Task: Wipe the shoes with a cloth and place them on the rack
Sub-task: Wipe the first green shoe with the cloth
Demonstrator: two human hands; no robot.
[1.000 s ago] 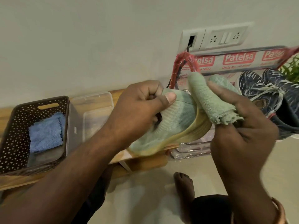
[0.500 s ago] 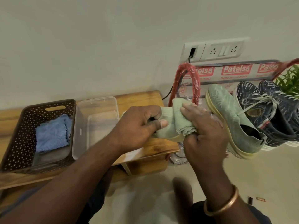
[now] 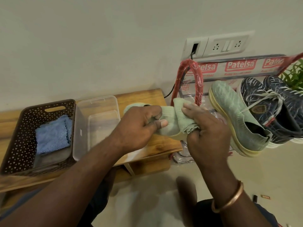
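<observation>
My left hand (image 3: 141, 126) grips a pale green knit shoe (image 3: 169, 124) by its collar, thumb on the outside, over the right end of a low wooden bench (image 3: 141, 95). My right hand (image 3: 208, 125) holds a folded green cloth (image 3: 182, 117) and presses it against the shoe's heel side. The matching green shoe (image 3: 232, 112) sits tilted on the rack (image 3: 237, 67) at the right, beside a pair of dark blue patterned sneakers (image 3: 275, 104).
On the bench stand a brown perforated basket (image 3: 18, 138) with a blue cloth (image 3: 52, 136) inside and an empty clear plastic tub (image 3: 96, 122). A wall socket plate (image 3: 218, 45) with a black cable sits above the rack. A green plant (image 3: 293, 76) shows at the far right.
The shoe and both hands have come down from chest height to just above the bench. The right hand has kept the cloth on the shoe, and the second green shoe on the rack is now uncovered.
</observation>
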